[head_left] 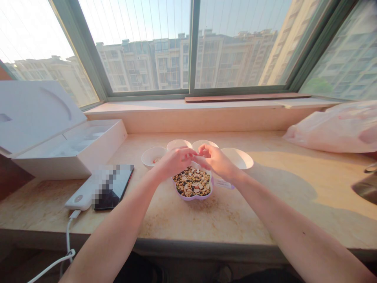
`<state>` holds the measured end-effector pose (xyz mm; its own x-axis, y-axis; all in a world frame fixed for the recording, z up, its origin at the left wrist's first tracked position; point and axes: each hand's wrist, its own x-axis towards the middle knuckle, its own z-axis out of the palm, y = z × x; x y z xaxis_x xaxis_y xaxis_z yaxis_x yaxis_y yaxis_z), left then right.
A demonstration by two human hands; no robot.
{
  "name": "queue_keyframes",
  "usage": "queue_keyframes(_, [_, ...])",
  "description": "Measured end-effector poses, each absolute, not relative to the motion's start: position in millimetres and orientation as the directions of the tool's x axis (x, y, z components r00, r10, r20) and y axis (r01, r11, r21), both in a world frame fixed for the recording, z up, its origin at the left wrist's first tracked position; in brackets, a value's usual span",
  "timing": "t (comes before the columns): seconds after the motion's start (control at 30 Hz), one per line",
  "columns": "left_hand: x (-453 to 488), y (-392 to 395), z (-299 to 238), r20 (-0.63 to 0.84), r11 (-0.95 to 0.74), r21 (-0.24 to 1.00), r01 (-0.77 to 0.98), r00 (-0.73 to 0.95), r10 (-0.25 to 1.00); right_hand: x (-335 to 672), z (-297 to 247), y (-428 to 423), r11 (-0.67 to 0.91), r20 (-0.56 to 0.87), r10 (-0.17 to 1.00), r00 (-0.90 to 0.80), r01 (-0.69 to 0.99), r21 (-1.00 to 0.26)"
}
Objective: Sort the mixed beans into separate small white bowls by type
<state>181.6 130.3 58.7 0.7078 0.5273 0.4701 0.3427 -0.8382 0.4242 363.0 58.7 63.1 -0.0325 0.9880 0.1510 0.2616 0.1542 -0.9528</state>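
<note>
A pale purple dish [194, 196] full of mixed beans and nuts [193, 184] sits on the stone sill in front of me. Both hands hover over its far edge. My left hand [173, 160] has its fingers curled together, fingertips pinched toward the right hand. My right hand [215, 160] is also curled, thumb and fingers pinched; whatever they hold is too small to make out. Behind the hands stand several small white bowls, one at the far left [152, 156], two at the back [177, 144] [204, 144], one at the right [239, 158].
An open white box [73, 151] with its lid raised stands at the left. A white power bank [81, 196] with a cable and a dark phone [113, 192] lie beside it. A pink plastic bag [338, 127] rests at the right. The sill edge [206, 243] runs close to me.
</note>
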Motion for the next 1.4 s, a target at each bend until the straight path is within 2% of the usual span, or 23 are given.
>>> queue_keyframes(0.13, [183.6, 127.1, 57.3, 0.501, -0.851, 0.434, 0.294, 0.707, 0.500, 362.9, 63.2, 59.6, 0.157, 0.161, 0.987, 0.007, 0.193, -0.969])
queue_keyframes(0.4, [186.0, 133.7, 51.7, 0.562, -0.861, 0.450, 0.238, 0.673, 0.480, 362.2, 64.1, 58.1, 0.147, 0.150, 0.989, 0.006, 0.177, -0.973])
queue_keyframes(0.5, [186.7, 134.3, 51.8, 0.571, -0.867, 0.430, 0.253, 0.667, 0.478, 362.5, 65.0, 57.8, 0.135, 0.137, 0.991, -0.005, 0.215, -0.967])
queue_keyframes(0.57, [185.8, 133.8, 53.8, 0.554, -0.859, 0.403, 0.315, 0.663, 0.503, 362.4, 65.3, 57.0, 0.129, 0.134, 0.991, -0.004, 0.304, -0.944])
queue_keyframes(0.67, [182.6, 134.8, 57.4, 0.519, -0.804, 0.345, 0.484, 0.615, 0.593, 361.7, 65.7, 54.0, 0.169, 0.195, 0.981, -0.016, 0.576, -0.800])
queue_keyframes(0.77, [178.6, 139.6, 58.3, 0.486, -0.707, 0.272, 0.653, 0.542, 0.686, 359.5, 65.6, 50.3, 0.253, 0.146, 0.967, -0.207, 0.811, -0.527])
queue_keyframes(0.83, [176.6, 143.7, 56.9, 0.455, -0.658, 0.207, 0.724, 0.524, 0.720, 357.6, 64.0, 49.1, 0.343, 0.026, 0.931, -0.364, 0.849, -0.402])
queue_keyframes(0.93, [175.0, 148.1, 53.9, 0.418, -0.632, 0.092, 0.770, 0.546, 0.726, 355.8, 58.9, 50.0, 0.434, -0.067, 0.876, -0.478, 0.839, -0.328])
queue_keyframes(1.0, [174.5, 148.9, 52.2, 0.401, -0.627, 0.038, 0.778, 0.563, 0.723, 355.7, 55.0, 51.3, 0.443, -0.062, 0.870, -0.489, 0.831, -0.335])
queue_keyframes(1.17, [174.8, 147.7, 49.3, 0.341, -0.632, -0.013, 0.775, 0.598, 0.726, 357.0, 50.4, 52.5, 0.402, -0.015, 0.889, -0.457, 0.797, -0.450])
queue_keyframes(1.4, [173.3, 149.1, 49.1, 0.350, -0.626, 0.047, 0.779, 0.574, 0.740, 357.6, 50.2, 50.5, 0.344, 0.012, 0.915, -0.403, 0.764, -0.546])
